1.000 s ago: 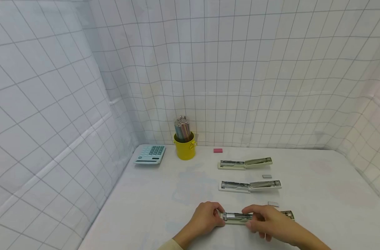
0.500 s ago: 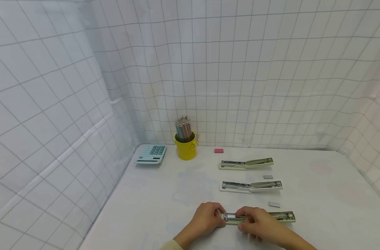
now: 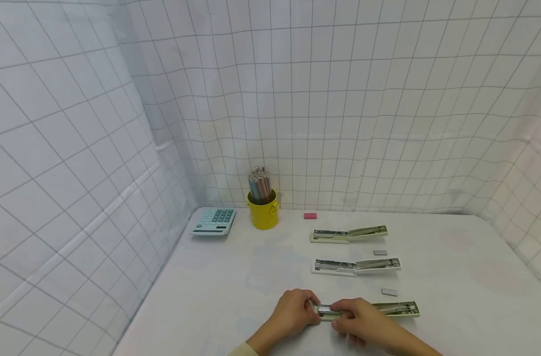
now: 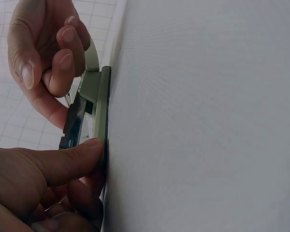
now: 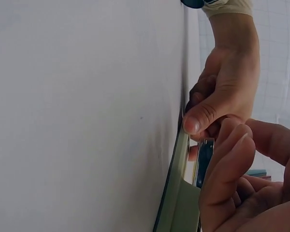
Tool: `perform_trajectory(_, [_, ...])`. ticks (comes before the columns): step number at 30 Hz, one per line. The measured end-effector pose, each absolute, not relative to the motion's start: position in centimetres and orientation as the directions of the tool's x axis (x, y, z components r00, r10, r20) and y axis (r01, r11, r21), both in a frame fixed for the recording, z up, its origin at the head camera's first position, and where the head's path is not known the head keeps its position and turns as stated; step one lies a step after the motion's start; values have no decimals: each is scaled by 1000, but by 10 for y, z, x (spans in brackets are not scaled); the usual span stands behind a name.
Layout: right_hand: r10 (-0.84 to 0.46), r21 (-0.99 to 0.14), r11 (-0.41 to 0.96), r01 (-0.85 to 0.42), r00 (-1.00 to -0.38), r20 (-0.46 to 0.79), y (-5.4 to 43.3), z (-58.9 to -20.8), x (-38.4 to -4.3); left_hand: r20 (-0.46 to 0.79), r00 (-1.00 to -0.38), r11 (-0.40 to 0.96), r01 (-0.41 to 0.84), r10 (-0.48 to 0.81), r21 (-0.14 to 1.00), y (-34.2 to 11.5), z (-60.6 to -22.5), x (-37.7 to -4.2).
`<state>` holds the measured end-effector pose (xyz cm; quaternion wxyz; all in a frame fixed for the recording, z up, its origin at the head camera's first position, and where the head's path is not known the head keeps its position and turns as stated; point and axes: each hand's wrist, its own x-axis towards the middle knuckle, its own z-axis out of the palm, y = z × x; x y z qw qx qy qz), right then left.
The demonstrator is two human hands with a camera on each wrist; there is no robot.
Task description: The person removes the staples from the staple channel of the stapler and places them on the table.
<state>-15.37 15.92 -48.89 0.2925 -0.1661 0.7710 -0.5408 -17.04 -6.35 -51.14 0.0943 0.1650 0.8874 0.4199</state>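
A pale green stapler [image 3: 396,309] lies opened out flat on the table in front of me, its lid swung back to the right. My left hand [image 3: 291,312] pinches the front end of its base between thumb and fingers; the left wrist view shows that thumb on the green base [image 4: 101,118]. A bright silver staple strip [image 3: 324,308] shows in the magazine beside the left fingertips. My right hand [image 3: 363,322] reaches over the stapler's middle, index fingertip on the magazine [image 4: 73,126]. Its thumb stands apart and the other fingers bend loosely, partly hiding the hinge.
Behind lie an opened white stapler [image 3: 336,268] and another opened green stapler [image 3: 330,237]. Small grey staple strips, one nearer [image 3: 389,291] and one farther [image 3: 380,252], lie between them. At the back are a pink eraser [image 3: 310,216], a yellow bucket [image 3: 264,218] of pencils [image 3: 260,185] and a calculator [image 3: 213,221].
My right hand has moved left along the magazine toward my left hand, uncovering more of the stapler's lid. The left hand keeps its hold on the base.
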Motion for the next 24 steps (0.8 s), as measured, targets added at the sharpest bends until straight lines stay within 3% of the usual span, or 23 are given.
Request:
perform_trajectory(11, [-526, -946, 237, 223, -789, -318, 154, -492, -153, -29, -927, 590, 214, 374, 779, -64, -514, -171])
perform_trajectory(24, [-459, -960, 198, 197, -847, -269, 149, -497, -153, -40, -927, 605, 210, 372, 768, -64, -513, -171])
